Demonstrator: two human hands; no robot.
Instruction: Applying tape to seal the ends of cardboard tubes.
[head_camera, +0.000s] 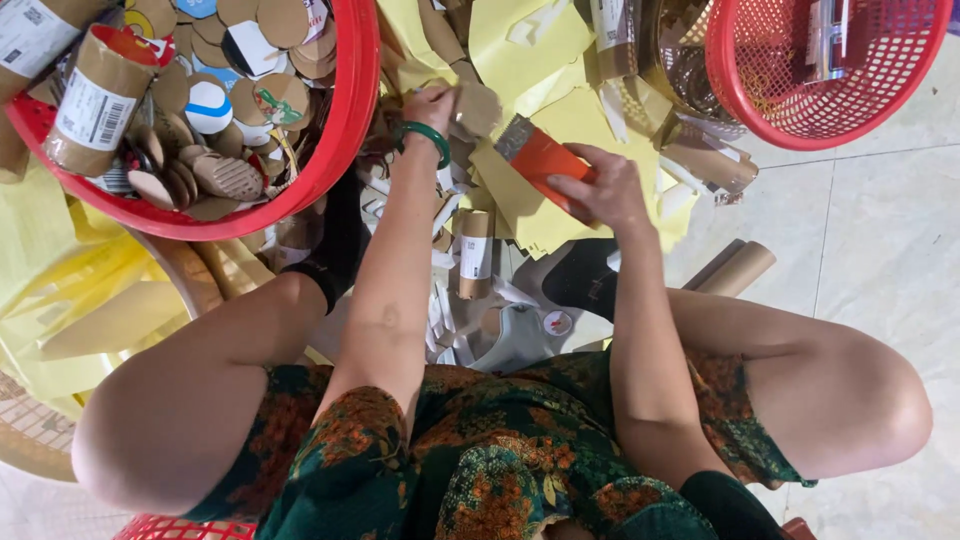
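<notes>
Bright, even light fills the scene, and colours come out saturated. Shadows are soft and short, gathering under the big red basket (340, 120) and between the knees. The pale floor tiles (880, 220) carry a mild sheen without harsh glare. The wide lens bends the edges. Focus is fairly sharp, with slight blur on the right hand (605, 190).

Floor workshop: cardboard-filled red baskets (345, 130)

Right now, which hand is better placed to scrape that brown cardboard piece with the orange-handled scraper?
The right hand: it already grips the orange-handled scraper, blade pointing at the brown cardboard piece. The left hand is busy holding that piece over the yellow paper.
</notes>
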